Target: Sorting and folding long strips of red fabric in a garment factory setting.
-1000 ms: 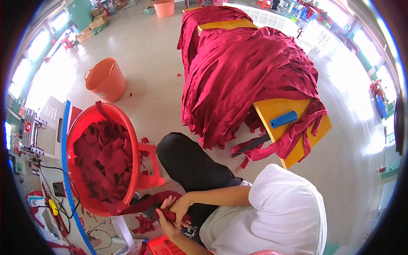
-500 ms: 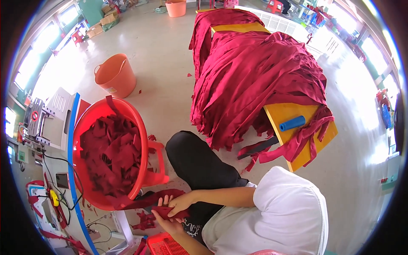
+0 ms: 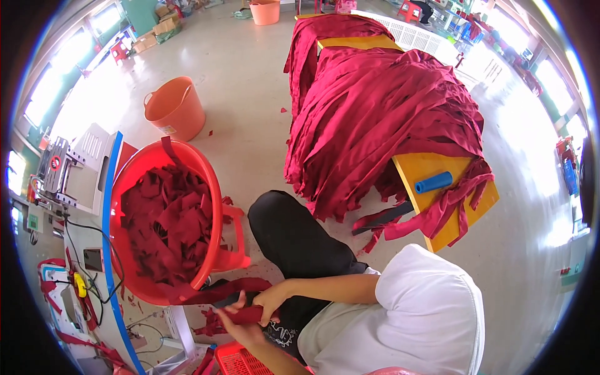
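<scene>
A: What is filling the upper right of the frame?

B: A heap of dark red cloth strips [image 3: 381,119] is lying draped over a yellow worktop [image 3: 437,187], with loose ends hanging down toward the floor [image 3: 250,81]. A small blue roll [image 3: 433,182] is sitting on the bare yellow corner at the right.

A: And at the left?

B: A big red tub [image 3: 212,181] is standing at centre left, holding cut dark red pieces [image 3: 165,225]. Just above it, toward the upper left, an orange bucket [image 3: 176,114] is standing on the floor, well apart from the heap. A machine [image 3: 72,165] with cables is sitting at the far left edge.

A: Where are the hands?

B: Both are working at the bottom centre, below the tub. The right hand [image 3: 273,300] is reaching in from the right, its fingers clamping together on a dark red strip [image 3: 240,312]. The left hand [image 3: 240,326] is sitting just under it, fingers curling around the same strip, so both are gripping it.

A: Where is the strip running?

B: It is lying between the two hands and trailing left toward the foot of the tub. A red basket [image 3: 240,361] is peeking in at the bottom edge, just below the hands.
</scene>
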Tool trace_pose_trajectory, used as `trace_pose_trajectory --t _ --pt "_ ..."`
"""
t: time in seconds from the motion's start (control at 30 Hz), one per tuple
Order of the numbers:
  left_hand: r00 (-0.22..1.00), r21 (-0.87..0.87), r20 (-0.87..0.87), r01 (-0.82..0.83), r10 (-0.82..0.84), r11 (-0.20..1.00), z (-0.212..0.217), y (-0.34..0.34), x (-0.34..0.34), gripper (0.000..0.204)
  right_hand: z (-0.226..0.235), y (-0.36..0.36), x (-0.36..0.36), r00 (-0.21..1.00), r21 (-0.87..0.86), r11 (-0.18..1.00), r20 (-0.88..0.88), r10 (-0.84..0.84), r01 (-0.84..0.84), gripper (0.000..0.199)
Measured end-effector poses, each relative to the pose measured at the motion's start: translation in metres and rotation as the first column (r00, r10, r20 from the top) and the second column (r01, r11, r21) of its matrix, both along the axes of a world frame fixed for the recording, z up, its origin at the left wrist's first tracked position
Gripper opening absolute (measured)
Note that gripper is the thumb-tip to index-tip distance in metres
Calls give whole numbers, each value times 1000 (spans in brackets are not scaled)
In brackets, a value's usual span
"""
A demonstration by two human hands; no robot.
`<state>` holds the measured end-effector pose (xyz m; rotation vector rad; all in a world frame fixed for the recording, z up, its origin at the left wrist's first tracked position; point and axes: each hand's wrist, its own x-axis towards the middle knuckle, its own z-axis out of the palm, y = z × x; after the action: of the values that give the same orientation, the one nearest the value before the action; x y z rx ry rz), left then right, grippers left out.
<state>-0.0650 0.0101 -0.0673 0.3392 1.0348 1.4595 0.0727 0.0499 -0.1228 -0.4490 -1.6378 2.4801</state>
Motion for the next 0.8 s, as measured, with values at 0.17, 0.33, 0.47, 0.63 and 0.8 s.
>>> trace_pose_trajectory --t 0.17,0.33,0.47,0.63,0.8 --pt "850 162 527 -113 10 980 28 8 -44 43 0 -4 0 990 143 989 125 -66 48 27" --pt "880 164 465 -197 101 967 37 3 -60 44 4 -3 4 945 392 919 309 -105 -26 26" --pt "891 294 449 -217 66 931 46 -7 -93 43 8 -1 9 893 534 845 394 -217 -30 22" --pt "904 433 426 -248 46 866 52 -38 -158 30 0 7 21 689 857 389 56 -723 339 24" --pt "846 461 504 -436 176 773 84 -62 -168 33 80 38 71 485 682 260 -157 -860 683 37"
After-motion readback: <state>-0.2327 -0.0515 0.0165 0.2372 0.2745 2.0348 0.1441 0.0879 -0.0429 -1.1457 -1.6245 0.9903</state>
